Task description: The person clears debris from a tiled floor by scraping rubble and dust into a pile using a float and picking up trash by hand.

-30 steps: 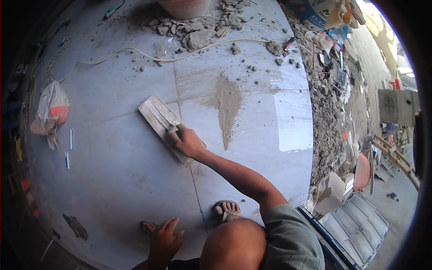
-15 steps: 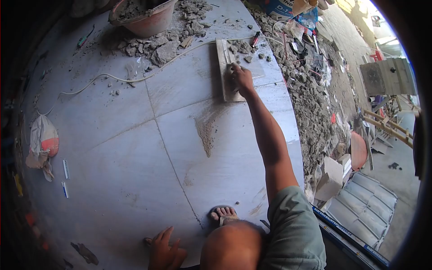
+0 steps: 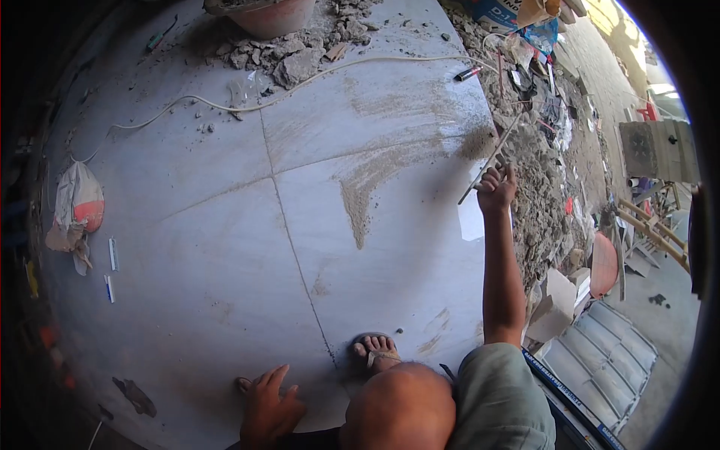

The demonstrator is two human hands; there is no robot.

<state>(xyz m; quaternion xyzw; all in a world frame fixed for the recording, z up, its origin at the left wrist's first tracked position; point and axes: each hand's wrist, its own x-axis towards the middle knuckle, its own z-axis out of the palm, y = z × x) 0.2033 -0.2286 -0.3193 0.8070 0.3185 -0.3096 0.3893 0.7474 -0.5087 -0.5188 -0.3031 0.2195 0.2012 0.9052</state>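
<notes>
My right hand is closed round the handle of a rectangular plastering trowel. The trowel is tilted edge-on at the right edge of the tiled floor, beside the rubble. Grey mortar dust lies smeared across the tile joint to the left of it. Low in the view, my left hand hangs near my knee, its fingers loosely bent and apart with nothing in them. A sandalled foot rests on the tiles.
A bucket stands at the top among broken mortar lumps. A pale cable crosses the tiles, with a marker beside it. A rubble heap runs along the right. A torn bag lies at left.
My right hand has swung the trowel rightward to the floor's edge, turning it from flat to edge-on. The loose lumps beside it have gone from the tiles. My left hand stays about where it was.
</notes>
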